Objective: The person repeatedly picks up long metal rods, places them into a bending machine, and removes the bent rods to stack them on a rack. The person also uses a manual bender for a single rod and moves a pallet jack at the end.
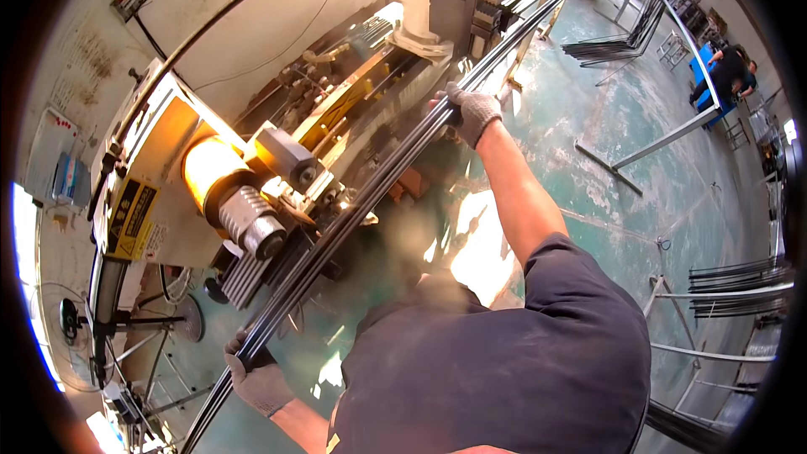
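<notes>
A bundle of long dark metal rods (361, 202) runs slantwise from the lower left to the upper right in front of me. My left hand (258, 378), in a grey knit glove, is closed around the bundle near its lower left part. Farther up, my right hand (472, 111) wears a matching glove and grips the same rods. Just beyond the bundle stands a machine with an orange cylinder (212, 175) and a ridged metal spindle (252, 223). Some fingers of both hands are hidden by the rods.
Another machine head (486, 8) stands near the rods' far end. Racks carry dark rods (740, 287) on the right, and more rods (622, 49) lie farther back. A metal frame (672, 136) stands on the green floor. A person (723, 76) bends at the far right. A fan (190, 318) stands at left.
</notes>
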A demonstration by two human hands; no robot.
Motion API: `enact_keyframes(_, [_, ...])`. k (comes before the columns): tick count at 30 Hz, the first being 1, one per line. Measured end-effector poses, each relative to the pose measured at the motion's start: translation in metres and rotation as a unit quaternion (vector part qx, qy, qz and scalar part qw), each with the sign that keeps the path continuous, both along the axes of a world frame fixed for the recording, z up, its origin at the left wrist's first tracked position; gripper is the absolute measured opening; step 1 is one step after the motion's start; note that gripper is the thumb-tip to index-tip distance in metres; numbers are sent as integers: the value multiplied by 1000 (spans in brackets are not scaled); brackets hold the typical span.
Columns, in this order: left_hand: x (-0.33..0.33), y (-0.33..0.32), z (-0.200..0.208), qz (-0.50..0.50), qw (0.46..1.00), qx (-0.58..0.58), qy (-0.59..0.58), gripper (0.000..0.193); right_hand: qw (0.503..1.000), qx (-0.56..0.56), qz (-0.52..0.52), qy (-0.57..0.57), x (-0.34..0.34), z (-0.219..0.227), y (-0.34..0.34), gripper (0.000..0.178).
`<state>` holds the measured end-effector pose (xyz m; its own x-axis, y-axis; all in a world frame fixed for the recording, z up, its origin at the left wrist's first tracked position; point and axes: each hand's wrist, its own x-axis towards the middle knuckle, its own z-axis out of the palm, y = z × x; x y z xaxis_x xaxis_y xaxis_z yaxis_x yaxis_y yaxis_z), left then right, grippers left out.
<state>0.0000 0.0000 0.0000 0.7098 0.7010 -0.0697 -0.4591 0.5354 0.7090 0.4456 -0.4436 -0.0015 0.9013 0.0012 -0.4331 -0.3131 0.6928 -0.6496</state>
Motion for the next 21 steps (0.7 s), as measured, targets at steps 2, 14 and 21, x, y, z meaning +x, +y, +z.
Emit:
enact_keyframes(2, [-9,0,22,2,999,24,39,36,999,0,-6,44,-5,-22,14,32])
enact_keyframes(14, [0,95,-11,151,985,-6,85,34,956,-258,-131,35,48,39,35,72])
enact_keyframes(21, [28,69,-1,132,977,10,168,42,675,-723,61,-135,147,-80,-40,68])
